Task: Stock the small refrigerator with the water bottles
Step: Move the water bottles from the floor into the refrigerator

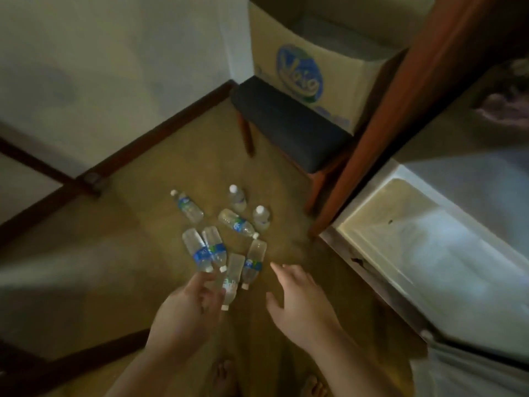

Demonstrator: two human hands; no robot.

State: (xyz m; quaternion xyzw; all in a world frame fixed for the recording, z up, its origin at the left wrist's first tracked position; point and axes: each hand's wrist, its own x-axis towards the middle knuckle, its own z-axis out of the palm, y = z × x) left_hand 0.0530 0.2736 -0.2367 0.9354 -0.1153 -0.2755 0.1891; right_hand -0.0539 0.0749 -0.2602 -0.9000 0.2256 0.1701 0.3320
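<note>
Water bottles (223,242) sit in a loose cluster on the tan carpet (148,224), in front of the dark-cushioned stool (289,124): two stand upright nearest the stool, the others lie on their sides. The left hand (186,310) reaches over the near edge of the cluster, its fingers (206,282) curled close to the caps of the lying bottles; whether they grip one I cannot tell. The right hand (297,299) hovers beside the cluster, fingers spread wide, holding nothing. A cardboard box (312,61) rests on the stool. The small refrigerator (429,239) stands open to the right of the stool.
</note>
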